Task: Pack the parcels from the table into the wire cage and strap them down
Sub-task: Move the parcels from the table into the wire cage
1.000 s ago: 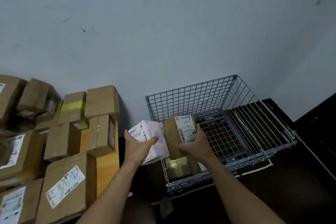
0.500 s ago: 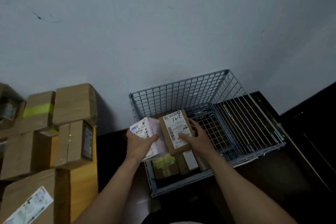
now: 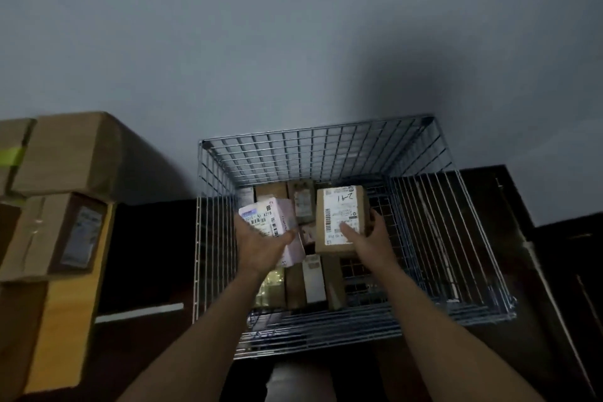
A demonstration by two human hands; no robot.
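Note:
The wire cage (image 3: 326,147) stands on the dark floor in front of me, with several parcels (image 3: 311,281) lying along its left part. My left hand (image 3: 261,246) grips a white-pink parcel (image 3: 261,215) with barcode labels, held inside the cage over its left side. Beside it, my right hand (image 3: 372,238) grips a brown cardboard parcel (image 3: 339,215) with a white shipping label, held over the cage's middle. Both parcels are above the ones lying in the cage.
A stack of brown cardboard parcels (image 3: 62,157) stands at the left on a yellow wooden table (image 3: 65,320). A grey wall rises behind the cage. The cage's right half shows bare wire floor (image 3: 424,238). Dark floor surrounds the cage.
Both hands have carried their parcels from the cage's front left edge further in over the cage. The view has swung right and down, so the parcel stack has slid to the left.

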